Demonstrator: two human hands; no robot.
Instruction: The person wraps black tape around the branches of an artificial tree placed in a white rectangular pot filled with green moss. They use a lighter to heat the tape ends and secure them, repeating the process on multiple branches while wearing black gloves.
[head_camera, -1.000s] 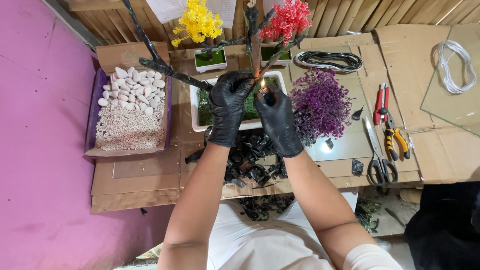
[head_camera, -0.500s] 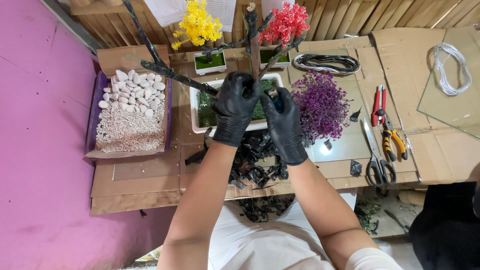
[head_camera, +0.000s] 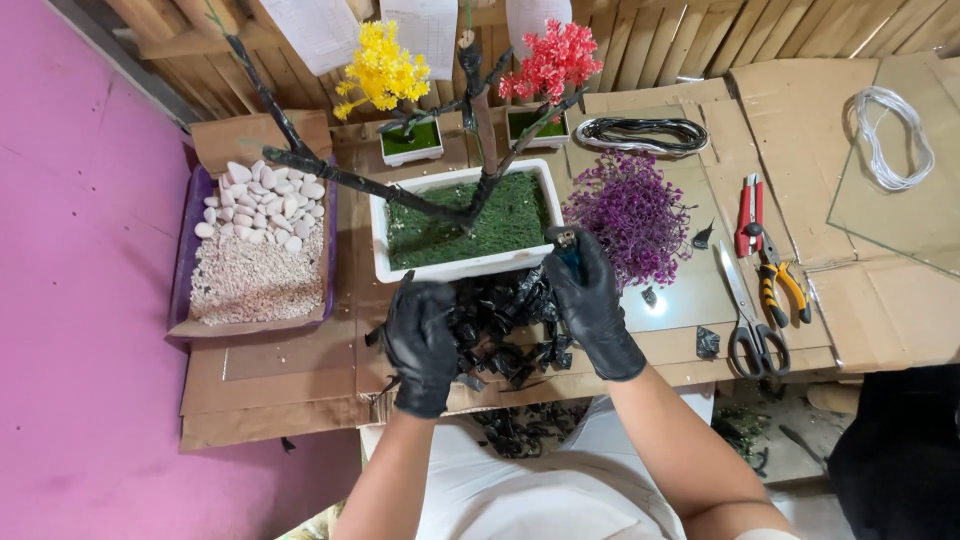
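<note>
A white rectangular planter (head_camera: 460, 270) filled with green moss holds a dark bare branching tree (head_camera: 350, 180). Both my hands wear black gloves. My right hand (head_camera: 592, 305) is at the planter's front right corner, holding a small lighter-like object (head_camera: 567, 243) upright. My left hand (head_camera: 420, 342) is lower, fingers curled onto a pile of black scraps (head_camera: 500, 330) in front of the planter. Whether it grips any scrap is unclear.
A purple tray of white pebbles and gravel (head_camera: 260, 250) sits to the left. A purple plant tuft (head_camera: 630, 210), scissors (head_camera: 745, 320), yellow-handled pliers (head_camera: 785, 285) and a red tool (head_camera: 750, 210) lie to the right. Yellow (head_camera: 385, 70) and red (head_camera: 550, 60) flower pots stand behind.
Both hands have drawn back from the tree trunk in the planter. The left dropped onto the scrap pile; the right moved to the planter's front right corner.
</note>
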